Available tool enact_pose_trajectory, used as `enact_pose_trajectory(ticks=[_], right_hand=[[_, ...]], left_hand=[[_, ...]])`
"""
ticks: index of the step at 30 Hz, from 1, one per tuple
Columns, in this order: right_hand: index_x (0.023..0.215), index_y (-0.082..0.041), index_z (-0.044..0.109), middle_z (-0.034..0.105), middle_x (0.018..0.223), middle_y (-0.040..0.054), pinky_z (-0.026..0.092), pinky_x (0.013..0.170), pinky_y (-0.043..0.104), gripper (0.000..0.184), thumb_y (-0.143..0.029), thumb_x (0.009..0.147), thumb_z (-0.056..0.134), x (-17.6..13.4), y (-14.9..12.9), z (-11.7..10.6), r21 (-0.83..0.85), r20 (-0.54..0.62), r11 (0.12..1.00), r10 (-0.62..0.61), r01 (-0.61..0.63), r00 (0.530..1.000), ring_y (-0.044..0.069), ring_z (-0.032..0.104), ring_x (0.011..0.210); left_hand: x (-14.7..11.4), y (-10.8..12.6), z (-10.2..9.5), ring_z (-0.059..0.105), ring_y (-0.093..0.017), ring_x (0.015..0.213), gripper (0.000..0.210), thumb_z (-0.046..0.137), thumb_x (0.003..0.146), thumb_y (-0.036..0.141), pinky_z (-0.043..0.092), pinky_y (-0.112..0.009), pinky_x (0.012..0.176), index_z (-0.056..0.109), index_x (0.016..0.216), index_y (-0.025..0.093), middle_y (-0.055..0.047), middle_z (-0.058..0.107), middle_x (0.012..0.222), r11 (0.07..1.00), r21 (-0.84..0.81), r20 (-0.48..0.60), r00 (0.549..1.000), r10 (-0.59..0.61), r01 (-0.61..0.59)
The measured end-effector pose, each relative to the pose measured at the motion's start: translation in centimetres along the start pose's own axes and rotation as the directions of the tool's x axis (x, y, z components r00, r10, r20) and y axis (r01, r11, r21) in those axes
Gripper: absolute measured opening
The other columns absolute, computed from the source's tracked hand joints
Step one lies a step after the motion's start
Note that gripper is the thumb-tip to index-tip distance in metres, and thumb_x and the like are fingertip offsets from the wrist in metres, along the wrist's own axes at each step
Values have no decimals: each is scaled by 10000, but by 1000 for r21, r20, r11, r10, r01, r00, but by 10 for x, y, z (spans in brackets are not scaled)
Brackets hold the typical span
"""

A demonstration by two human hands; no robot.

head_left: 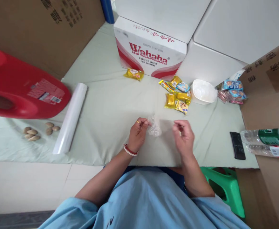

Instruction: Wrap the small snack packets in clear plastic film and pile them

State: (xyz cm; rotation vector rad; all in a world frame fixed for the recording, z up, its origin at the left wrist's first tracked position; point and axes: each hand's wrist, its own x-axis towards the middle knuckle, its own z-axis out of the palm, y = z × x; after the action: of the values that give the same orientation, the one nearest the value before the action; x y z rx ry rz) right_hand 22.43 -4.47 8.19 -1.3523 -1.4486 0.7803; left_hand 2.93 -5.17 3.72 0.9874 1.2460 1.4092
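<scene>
The red jug [22, 92] at the left is cut off by the frame edge, so only its handle side and label show, and the brown cardboard boxes [46, 28] at the top left and right run out of view too. The white boxes [213, 28] at the back are partly cropped, with the one marked Wahaha [151, 51] in front of them. All of this stands on a pale green cloth [111, 105] that covers the work surface. A green stool [225, 187] is half hidden behind the person's right arm and blue shirt. A white roll [70, 117] lies left of the hands with its long axis running from far right to near left. Two water bottles [268, 143] lie on their sides at the right edge, beside a dark phone [237, 145]. A white bowl [202, 91] sits near a heap of yellow snack packets [177, 98], and more packets [232, 90] in blue and pink lie behind it, too small to read. A few brown nuts [31, 133] lie by the roll. The clear plastic bag [164, 127] is held just above the cloth between the two hands, its long axis running left to right; it is so transparent that its right part is hard to make out, while its left end is bunched and crinkled. The left hand [137, 135] pinches that bunched end, fingers closed on it. The right hand [183, 136] has its fingertips together at the bag's other end, though the film there is barely visible.
</scene>
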Motion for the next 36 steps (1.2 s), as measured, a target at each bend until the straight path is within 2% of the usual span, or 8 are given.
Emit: enact_pose_trajectory(ticks=[4, 8, 16, 25, 29, 32, 34, 36], right_hand=[[1087, -298, 770, 683, 946, 22, 494, 748, 326, 308, -361, 797, 854, -6, 1, 31, -11, 224, 996, 86, -86, 971, 183, 564, 764], [888, -256, 749, 634, 755, -19, 429, 629, 276, 161, -400, 829, 793, -4, 18, 36, 174, 210, 931, 282, -320, 936, 139, 497, 636], [869, -223, 711, 561, 689, -61, 392, 528, 198, 391, -431, 636, 947, 6, 26, 5, 499, 172, 691, 512, -522, 842, 80, 447, 581], [871, -197, 718, 602, 720, -35, 381, 497, 214, 388, -420, 632, 926, 15, 65, -52, 351, 8, 781, 549, -516, 836, 87, 447, 570], [980, -186, 737, 662, 839, 14, 470, 628, 265, 297, -421, 802, 781, 17, 65, -58, -98, -240, 942, 292, -322, 926, 138, 542, 692], [1094, -213, 734, 691, 1018, 56, 527, 745, 304, 220, -348, 957, 629, 17, 39, -34, -267, 0, 962, -51, 50, 999, 166, 616, 806], [1245, -237, 709, 681, 1227, 93, 548, 806, 318, 294, -262, 977, 591, 18, 22, -7, -257, 367, 921, -186, 292, 911, 190, 659, 946], [1363, -259, 662, 644, 1376, 108, 557, 843, 327, 417, -176, 962, 585, 20, 12, 20, -269, 646, 857, -179, 441, 742, 219, 662, 1088]], left_hand=[[-6, 4, 8, 598, -168, 763, 387, 594, 1002, 601, 463, -303, 779, 630, 940, 220, -8, 642, 787, 997, 59, -11, 998, 58, -58], [-6, 1, 7, 490, -135, 562, 416, 616, 967, 649, 409, -276, 580, 599, 975, 234, 46, 537, 642, 1000, -8, -97, 995, -28, 27], [8, -7, -9, 358, -85, 480, 436, 787, 832, 596, 317, -211, 453, 555, 876, 229, 88, 413, 569, 951, -280, -165, 970, -180, 129], [16, -9, -53, 336, -77, 447, 357, 785, 800, 501, 273, -210, 425, 586, 837, 208, 85, 426, 550, 966, -112, -133, 960, -247, 233], [11, -15, -55, 408, -104, 479, 305, 693, 855, 495, 322, -227, 470, 593, 868, 207, 69, 481, 558, 970, 106, -101, 973, -207, 217], [8, -16, -48, 412, -113, 496, 290, 640, 879, 496, 323, -239, 490, 594, 890, 210, 67, 479, 576, 962, 198, -56, 982, -181, 189], [7, -14, -44, 409, -116, 507, 289, 624, 886, 499, 327, -245, 503, 597, 906, 212, 65, 477, 597, 962, 220, -14, 986, -164, 163], [8, -12, -41, 408, -120, 514, 287, 615, 891, 499, 337, -249, 515, 598, 920, 214, 64, 479, 611, 962, 230, 24, 988, -154, 144]])
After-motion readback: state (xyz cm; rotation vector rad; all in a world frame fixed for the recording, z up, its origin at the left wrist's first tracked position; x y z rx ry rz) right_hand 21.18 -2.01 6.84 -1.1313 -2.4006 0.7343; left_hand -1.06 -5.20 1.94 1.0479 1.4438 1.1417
